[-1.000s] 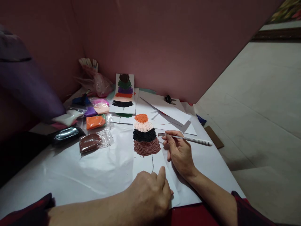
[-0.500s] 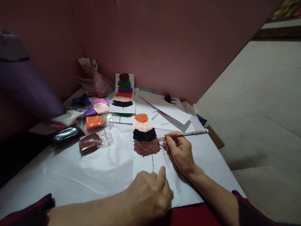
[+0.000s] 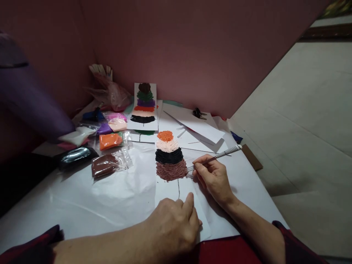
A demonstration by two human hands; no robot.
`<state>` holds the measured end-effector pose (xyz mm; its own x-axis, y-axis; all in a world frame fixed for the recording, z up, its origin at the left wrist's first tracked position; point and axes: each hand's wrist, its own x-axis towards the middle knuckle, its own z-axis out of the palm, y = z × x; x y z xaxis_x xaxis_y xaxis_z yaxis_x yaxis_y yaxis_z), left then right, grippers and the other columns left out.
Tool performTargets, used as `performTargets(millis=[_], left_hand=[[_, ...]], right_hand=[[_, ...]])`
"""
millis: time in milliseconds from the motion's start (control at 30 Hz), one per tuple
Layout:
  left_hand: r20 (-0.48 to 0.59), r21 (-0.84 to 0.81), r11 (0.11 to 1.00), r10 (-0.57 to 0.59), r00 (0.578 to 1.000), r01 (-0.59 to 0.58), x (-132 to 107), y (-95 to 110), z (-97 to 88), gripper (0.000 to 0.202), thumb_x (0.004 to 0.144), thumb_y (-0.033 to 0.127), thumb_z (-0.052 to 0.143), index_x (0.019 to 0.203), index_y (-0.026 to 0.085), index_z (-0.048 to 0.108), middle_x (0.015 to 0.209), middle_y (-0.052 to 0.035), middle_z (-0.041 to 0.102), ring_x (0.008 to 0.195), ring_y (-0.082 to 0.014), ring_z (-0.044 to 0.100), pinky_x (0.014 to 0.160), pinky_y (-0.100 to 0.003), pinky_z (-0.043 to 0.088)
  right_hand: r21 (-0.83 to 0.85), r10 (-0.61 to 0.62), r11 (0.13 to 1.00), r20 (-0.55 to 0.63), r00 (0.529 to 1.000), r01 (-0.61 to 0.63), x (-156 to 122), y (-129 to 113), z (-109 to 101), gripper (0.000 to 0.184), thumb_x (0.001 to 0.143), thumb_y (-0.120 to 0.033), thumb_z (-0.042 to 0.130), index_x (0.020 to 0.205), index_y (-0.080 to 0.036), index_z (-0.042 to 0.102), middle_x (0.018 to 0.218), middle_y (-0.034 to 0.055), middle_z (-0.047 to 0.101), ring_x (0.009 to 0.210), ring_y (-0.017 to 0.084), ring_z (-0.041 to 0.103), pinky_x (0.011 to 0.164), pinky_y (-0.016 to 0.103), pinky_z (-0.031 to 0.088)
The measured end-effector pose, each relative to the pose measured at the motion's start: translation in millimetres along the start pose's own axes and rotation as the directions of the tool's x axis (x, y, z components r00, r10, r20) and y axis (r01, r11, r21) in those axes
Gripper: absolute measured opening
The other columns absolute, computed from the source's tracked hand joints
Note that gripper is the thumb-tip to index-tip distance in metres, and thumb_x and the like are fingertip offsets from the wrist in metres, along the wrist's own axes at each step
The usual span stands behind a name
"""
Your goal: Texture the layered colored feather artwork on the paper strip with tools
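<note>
Brown clay (image 3: 171,171) now apparently worked, fork (image 3: 228,151) lowered
Fork gripped in right hand (image 3: 213,179); card (image 3: 166,190) under left hand (image 3: 176,224), grip unclear.

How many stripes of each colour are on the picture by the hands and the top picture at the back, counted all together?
Orange or red-orange stripes: 2
Pale peach stripes: 2
Black stripes: 2
Brown stripes, light or dark: 2
Green stripe: 1
Purple stripe: 1
Total: 10

At frame centre, the card (image 3: 168,189) is banded orange, peach, black and brown; the tool handle (image 3: 228,151) is striped.
</note>
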<state>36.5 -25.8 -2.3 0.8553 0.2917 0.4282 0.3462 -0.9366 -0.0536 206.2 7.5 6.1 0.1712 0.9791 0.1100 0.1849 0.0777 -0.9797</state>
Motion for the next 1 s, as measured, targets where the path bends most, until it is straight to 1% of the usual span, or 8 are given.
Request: performTargets(millis=[67, 200, 300, 400, 500, 700, 867, 1000], left_hand=[[-0.012, 0.007, 1.000, 0.002, 1.000, -0.001, -0.1, 0.1, -0.2, 0.021, 0.095, 0.017, 0.044, 0.089, 0.008, 0.062, 0.103, -0.0209, 0.072, 0.051, -0.0192, 0.063, 0.033, -0.031, 0.043], [-0.018, 0.003, 1.000, 0.001, 1.000, -0.001, -0.4, 0.1, -0.7, 0.022, 0.096, 0.016, 0.043, 0.091, 0.007, 0.063, 0.103, -0.0214, 0.073, 0.051, -0.0196, 0.063, 0.033, -0.031, 0.044], [-0.002, 0.006, 1.000, 0.008, 1.000, -0.008, -0.4, -0.2, -1.2, 0.024, 0.097, 0.017, 0.041, 0.092, 0.007, 0.062, 0.104, -0.0220, 0.072, 0.052, -0.0193, 0.063, 0.034, -0.031, 0.044], [-0.011, 0.010, 1.000, 0.003, 1.000, -0.003, 0.1, -0.3, -1.8, 0.026, 0.097, 0.016, 0.039, 0.091, 0.007, 0.063, 0.104, -0.0222, 0.073, 0.051, -0.0193, 0.063, 0.034, -0.031, 0.043], [-0.014, 0.009, 1.000, -0.001, 1.000, 0.001, 1.2, 0.0, -2.5, 0.026, 0.096, 0.015, 0.040, 0.088, 0.008, 0.063, 0.102, -0.0217, 0.073, 0.050, -0.0195, 0.063, 0.034, -0.031, 0.043], [-0.035, 0.008, 1.000, -0.006, 0.999, 0.006, 1.6, 0.5, -3.7, 0.026, 0.096, 0.015, 0.040, 0.088, 0.007, 0.064, 0.100, -0.0213, 0.074, 0.049, -0.0199, 0.062, 0.032, -0.031, 0.044], [-0.007, 0.006, 1.000, -0.006, 1.000, 0.006, 1.0, -0.1, -3.5, 0.027, 0.096, 0.015, 0.039, 0.092, 0.006, 0.064, 0.100, -0.0215, 0.073, 0.052, -0.0203, 0.064, 0.034, -0.032, 0.046], [-0.012, 0.009, 1.000, -0.004, 1.000, 0.004, 1.0, 0.2, -3.3, 0.029, 0.097, 0.016, 0.037, 0.091, 0.006, 0.064, 0.099, -0.0215, 0.074, 0.051, -0.0200, 0.063, 0.034, -0.032, 0.045]], right_hand=[[-0.032, -0.022, 0.999, 0.022, 1.000, 0.022, -2.9, 0.4, -0.5, 0.011, 0.081, -0.028, 0.064, 0.080, -0.018, 0.060, 0.055, -0.0020, 0.060, 0.047, 0.010, 0.052, 0.044, 0.023, 0.042], [-0.075, -0.056, 0.995, 0.027, 0.998, 0.058, -5.8, 2.5, -1.2, 0.009, 0.080, -0.026, 0.063, 0.079, -0.018, 0.060, 0.054, -0.0030, 0.058, 0.048, 0.011, 0.053, 0.047, 0.024, 0.044], [-0.045, -0.040, 0.998, 0.037, 0.999, 0.042, -6.0, 2.5, -0.5, 0.010, 0.082, -0.028, 0.063, 0.080, -0.018, 0.060, 0.056, -0.0023, 0.059, 0.049, 0.012, 0.055, 0.048, 0.025, 0.045], [-0.004, -0.030, 1.000, 0.096, 0.995, 0.030, -6.9, 1.8, 1.4, 0.012, 0.084, -0.030, 0.063, 0.083, -0.018, 0.060, 0.059, -0.0013, 0.062, 0.051, 0.012, 0.058, 0.050, 0.025, 0.048], [0.014, -0.054, 0.998, 0.141, 0.989, 0.053, -8.5, 2.6, 3.2, 0.012, 0.086, -0.030, 0.063, 0.084, -0.018, 0.062, 0.062, -0.0006, 0.064, 0.055, 0.013, 0.060, 0.053, 0.026, 0.050], [-0.005, -0.069, 0.998, 0.165, 0.984, 0.070, -10.1, 5.7, 4.3, 0.012, 0.087, -0.029, 0.065, 0.084, -0.017, 0.066, 0.064, -0.0010, 0.061, 0.055, 0.012, 0.058, 0.052, 0.026, 0.049], [-0.036, -0.107, 0.993, 0.195, 0.975, 0.116, -9.8, 4.5, 4.2, 0.013, 0.088, -0.029, 0.064, 0.084, -0.017, 0.068, 0.069, 0.0007, 0.063, 0.056, 0.013, 0.058, 0.051, 0.026, 0.049], [-0.073, -0.129, 0.986, 0.214, 0.968, 0.147, -9.1, 6.2, 2.9, 0.016, 0.090, -0.030, 0.063, 0.083, -0.018, 0.071, 0.080, 0.0040, 0.066, 0.060, 0.013, 0.060, 0.056, 0.028, 0.053]])
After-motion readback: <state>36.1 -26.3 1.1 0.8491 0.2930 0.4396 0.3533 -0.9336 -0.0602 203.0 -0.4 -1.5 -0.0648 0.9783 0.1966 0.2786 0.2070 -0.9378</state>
